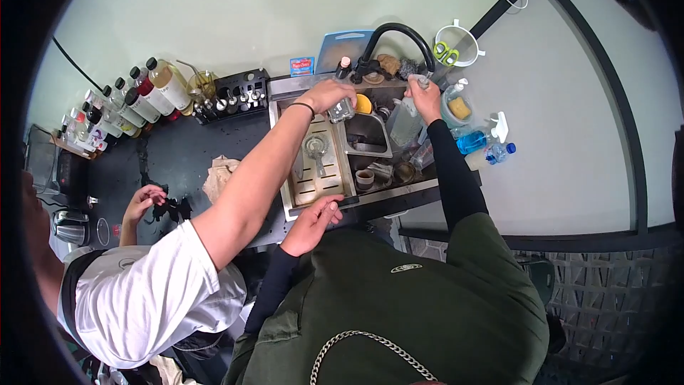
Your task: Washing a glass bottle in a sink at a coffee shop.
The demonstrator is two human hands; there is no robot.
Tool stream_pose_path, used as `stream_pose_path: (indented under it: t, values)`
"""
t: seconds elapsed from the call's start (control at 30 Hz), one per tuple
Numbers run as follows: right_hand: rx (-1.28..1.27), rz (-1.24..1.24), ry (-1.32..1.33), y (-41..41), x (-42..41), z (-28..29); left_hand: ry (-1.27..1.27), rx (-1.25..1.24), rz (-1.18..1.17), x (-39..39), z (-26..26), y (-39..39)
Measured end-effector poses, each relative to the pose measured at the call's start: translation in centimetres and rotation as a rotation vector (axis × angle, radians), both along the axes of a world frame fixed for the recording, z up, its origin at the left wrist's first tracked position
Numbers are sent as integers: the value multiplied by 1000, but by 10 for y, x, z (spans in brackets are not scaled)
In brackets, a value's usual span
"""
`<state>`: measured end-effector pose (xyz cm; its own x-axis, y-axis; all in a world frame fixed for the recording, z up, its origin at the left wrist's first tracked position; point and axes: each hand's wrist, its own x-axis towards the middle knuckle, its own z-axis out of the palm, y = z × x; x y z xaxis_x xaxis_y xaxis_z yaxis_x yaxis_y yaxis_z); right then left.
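Observation:
My right hand (425, 97) is closed around the top of a translucent plastic container (406, 122) over the right side of the sink, below the black faucet (398, 28). My left hand (314, 224) rests at the sink's front edge with its fingers loosely apart, holding nothing. A co-worker's hand (328, 97) reaches across and holds a small clear glass vessel (341, 111) above the sink. Under it lie a Hawthorne strainer (316, 145) on the slotted drain tray (310, 188) and a square metal pan (368, 136). Cups and metal vessels sit in the sink.
The co-worker stands at the left, with the other hand (143, 203) over the black counter (176, 144). Syrup bottles (170, 88) line the wall beside a black bottle rack (240, 93). A crumpled cloth (219, 175) lies left of the sink. A blue spray bottle (473, 141) stands at the right.

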<state>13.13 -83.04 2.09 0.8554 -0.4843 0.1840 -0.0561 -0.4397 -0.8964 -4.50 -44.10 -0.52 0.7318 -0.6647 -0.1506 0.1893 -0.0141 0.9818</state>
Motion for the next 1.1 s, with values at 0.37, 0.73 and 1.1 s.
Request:
stream_pose_path:
  t: [0.37,0.73,1.1]
  values:
    - [-109,34,-43,-4,6,5,12,-4,0,1,-2,0]
    - [-97,38,-13,-1,2,0,-7,-1,6,1,1,0]
    - [-119,16,45,-4,-5,-6,16,-1,2,0,-1,-1]
